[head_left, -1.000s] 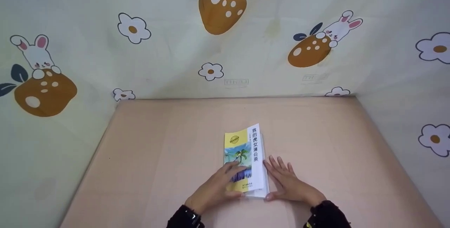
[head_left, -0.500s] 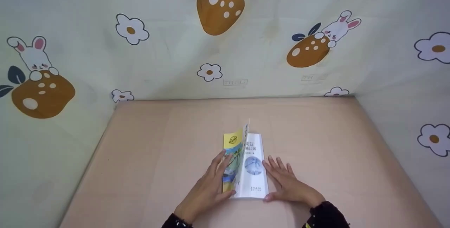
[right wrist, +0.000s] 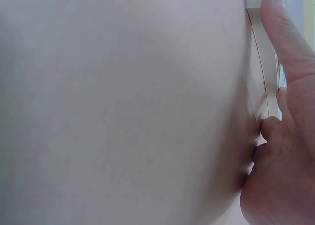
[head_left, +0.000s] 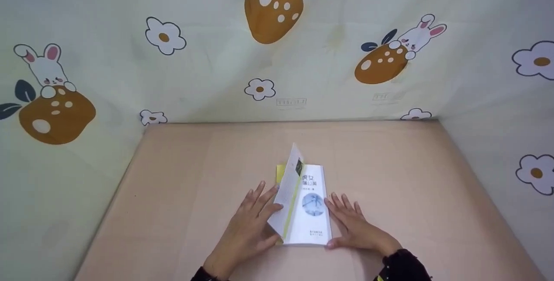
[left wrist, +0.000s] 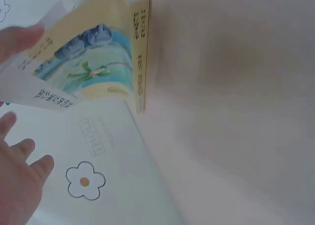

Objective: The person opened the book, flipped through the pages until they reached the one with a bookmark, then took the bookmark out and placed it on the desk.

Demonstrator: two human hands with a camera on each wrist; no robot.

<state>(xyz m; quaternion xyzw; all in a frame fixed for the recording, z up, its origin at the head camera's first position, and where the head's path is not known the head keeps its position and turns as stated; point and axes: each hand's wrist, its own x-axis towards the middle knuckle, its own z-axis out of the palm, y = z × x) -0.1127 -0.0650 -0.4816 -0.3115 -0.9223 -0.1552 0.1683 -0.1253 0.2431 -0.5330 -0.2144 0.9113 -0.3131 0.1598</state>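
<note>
While the book lies near the front middle of a pale pink-beige tabletop, walls of cream fabric close the surface in on three sides — printed with white rabbits, brown spotted strawberry shapes and white flowers with orange centres. The left hand has the front cover lifted and tilted up over the spine side, fingers spread fairly straight behind it, thumb on its inner face; from the left wrist view the cover's outside shows yellow with a blue-and-green palm scene and a yellow spine bearing small print too blurred to read. The title page lies exposed — a few dark Chinese characters at its top, a round blue-grey picture below, a small line of print near the bottom, none of it sharp enough to read. The right hand rests flat on the table, fingers straight, thumb touching the book's right edge, gripping nothing.
</note>
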